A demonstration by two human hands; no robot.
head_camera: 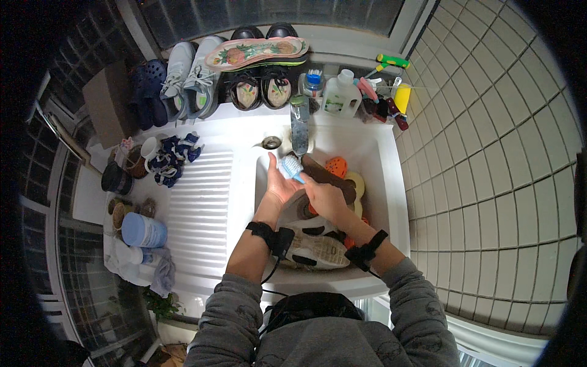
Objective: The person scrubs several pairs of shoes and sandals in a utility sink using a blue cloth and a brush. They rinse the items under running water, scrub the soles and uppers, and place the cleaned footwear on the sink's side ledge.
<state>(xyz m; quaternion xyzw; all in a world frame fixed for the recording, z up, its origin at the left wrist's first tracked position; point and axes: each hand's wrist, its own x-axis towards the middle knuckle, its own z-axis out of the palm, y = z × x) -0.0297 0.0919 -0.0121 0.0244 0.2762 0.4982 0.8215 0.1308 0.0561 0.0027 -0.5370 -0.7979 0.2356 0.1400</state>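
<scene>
My right hand [326, 200] is closed on the blue handle of a scrub brush [290, 168] with pale bristles turned up. Palm up, my left hand [280, 186] lies beside and partly behind the brush head; whether its fingers bear on the brush is not plain. Both hands are over the white sink basin [384, 183], below the faucet [300, 126]. In the basin lie a white shoe [316, 250] with its sole up, a brown shoe or slipper [328, 176], an orange perforated item [336, 166] and a pale yellow item [357, 182].
A ribbed washboard [199, 206] adjoins the basin on the left. Gray sneakers [197, 87], insoles [257, 51], black shoes [261, 89] and a detergent bottle [341, 96] line the back ledge. A blue tub [144, 230] stands at left; a tiled wall [486, 174] rises at right.
</scene>
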